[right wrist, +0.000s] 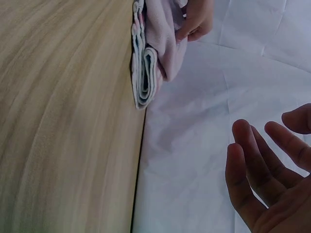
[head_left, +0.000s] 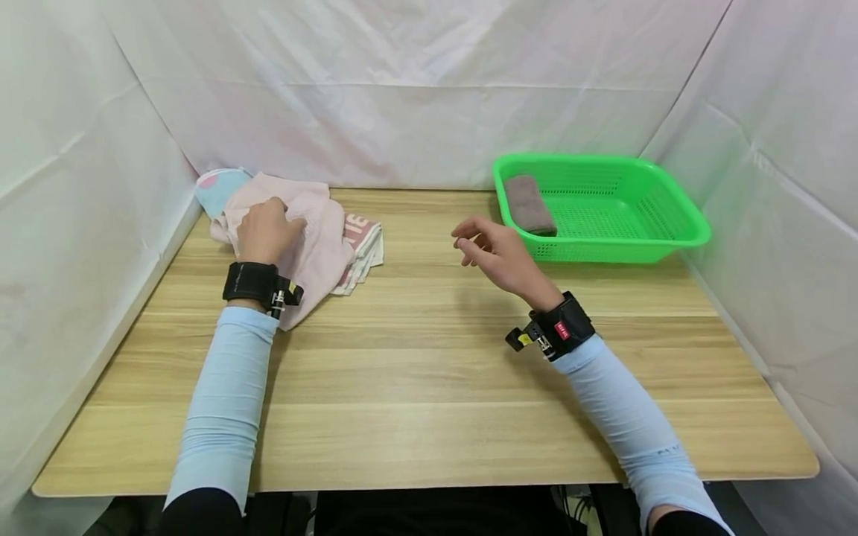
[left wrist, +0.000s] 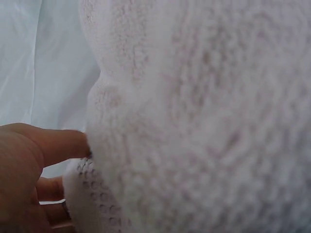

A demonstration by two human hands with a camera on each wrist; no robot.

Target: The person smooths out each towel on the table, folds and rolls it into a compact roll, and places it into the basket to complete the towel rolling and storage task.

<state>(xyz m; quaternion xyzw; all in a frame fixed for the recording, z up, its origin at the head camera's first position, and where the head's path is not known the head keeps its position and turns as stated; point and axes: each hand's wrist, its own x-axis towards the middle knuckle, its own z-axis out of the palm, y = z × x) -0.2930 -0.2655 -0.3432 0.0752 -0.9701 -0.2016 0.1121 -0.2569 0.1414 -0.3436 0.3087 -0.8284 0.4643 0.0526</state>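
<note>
Left wrist | left fingers [left wrist: 63,145] grip nubbly pink towel [left wrist: 204,121] | right wrist | right fingers [right wrist: 237,177] loosely curved

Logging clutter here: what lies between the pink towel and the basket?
In the head view, the printed cloth comes first, next to the pink towel, then bare table with the right hand above it.

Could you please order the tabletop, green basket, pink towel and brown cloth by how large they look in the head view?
Largest to smallest:
Tabletop
Green basket
Pink towel, partly covered by the left hand
Brown cloth
</note>
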